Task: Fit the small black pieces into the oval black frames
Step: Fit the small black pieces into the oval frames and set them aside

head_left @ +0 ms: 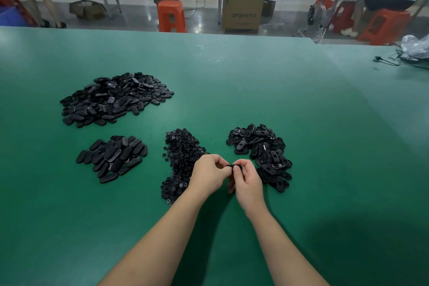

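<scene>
We are pinching one frame (232, 166) between both hands, left hand (210, 174) and right hand (247, 180), fingers curled around it, just right of the pieces (181, 158).

Bright, even overhead light, soft shadows beneath the forearms, wide-angle bending and slight blur at the edges.

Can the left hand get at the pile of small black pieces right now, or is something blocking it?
Probably yes for position: the left hand hangs right over the near edge of the small-piece pile, with nothing between. But its grip is taken: with the right hand it pinches an oval frame, so it must let go first.
</scene>
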Motion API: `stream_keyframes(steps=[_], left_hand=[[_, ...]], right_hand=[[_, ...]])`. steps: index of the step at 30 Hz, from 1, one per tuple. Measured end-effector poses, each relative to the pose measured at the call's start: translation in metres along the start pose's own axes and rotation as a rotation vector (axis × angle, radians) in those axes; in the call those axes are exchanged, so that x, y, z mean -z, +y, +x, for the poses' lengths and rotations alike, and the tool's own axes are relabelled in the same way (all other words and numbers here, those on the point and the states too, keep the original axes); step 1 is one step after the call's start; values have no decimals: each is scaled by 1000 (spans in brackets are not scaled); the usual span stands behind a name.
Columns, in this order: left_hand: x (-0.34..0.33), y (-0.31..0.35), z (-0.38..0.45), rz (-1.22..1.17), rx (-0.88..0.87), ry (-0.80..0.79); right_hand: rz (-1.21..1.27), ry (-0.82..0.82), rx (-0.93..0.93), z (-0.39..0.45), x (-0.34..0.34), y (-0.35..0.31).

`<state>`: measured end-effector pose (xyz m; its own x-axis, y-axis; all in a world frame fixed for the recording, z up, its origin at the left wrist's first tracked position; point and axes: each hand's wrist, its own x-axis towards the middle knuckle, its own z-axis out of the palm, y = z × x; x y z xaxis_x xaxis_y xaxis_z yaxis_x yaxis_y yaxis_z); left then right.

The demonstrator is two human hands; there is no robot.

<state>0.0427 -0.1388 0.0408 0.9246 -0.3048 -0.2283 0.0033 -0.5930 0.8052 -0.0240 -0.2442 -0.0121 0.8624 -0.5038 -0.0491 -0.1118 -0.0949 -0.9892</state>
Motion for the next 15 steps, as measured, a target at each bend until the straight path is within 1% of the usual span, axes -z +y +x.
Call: stream_keyframes(steps=[4, 9, 15], left_hand=[[-3, 3, 1, -1, 17, 4], [-4, 4, -1, 11, 34, 14], [-7, 3, -4, 48, 11, 42]], right_hand=[[12, 28, -9, -1, -1, -1], [33, 16, -14, -1, 0, -1], [34, 19, -14, 0, 0, 0]])
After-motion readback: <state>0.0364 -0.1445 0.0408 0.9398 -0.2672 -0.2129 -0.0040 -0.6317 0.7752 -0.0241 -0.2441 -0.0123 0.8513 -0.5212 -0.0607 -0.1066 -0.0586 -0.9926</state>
